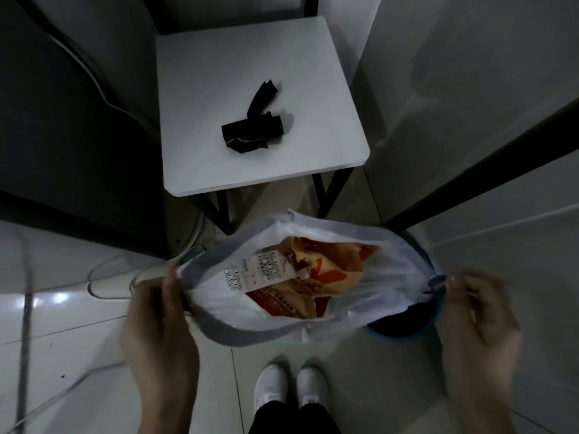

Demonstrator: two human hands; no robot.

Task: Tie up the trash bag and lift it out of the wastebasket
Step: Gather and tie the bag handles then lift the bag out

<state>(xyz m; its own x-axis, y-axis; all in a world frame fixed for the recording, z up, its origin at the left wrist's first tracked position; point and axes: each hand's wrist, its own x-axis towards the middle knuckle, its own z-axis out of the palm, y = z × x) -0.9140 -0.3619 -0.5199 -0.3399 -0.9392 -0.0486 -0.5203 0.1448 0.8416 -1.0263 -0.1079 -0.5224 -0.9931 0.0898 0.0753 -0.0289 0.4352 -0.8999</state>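
A white trash bag (385,296) with a grey drawstring hem is stretched wide between my hands, its mouth open. Inside lie an orange and red paper wrapper (332,283) and a printed receipt (250,274). My left hand (159,311) pinches the bag's left hem. My right hand (473,311) grips the gathered drawstring at the right end. The dark wastebasket (404,328) with a blue rim shows only under the bag's lower right; the rest of it is hidden.
A small white table (219,158) stands just beyond the bag with a roll of black bags (253,130) on it. White cables (103,277) trail on the tiled floor at left. My white shoes (291,386) are below the bag. A dark frame bar (488,164) slants at right.
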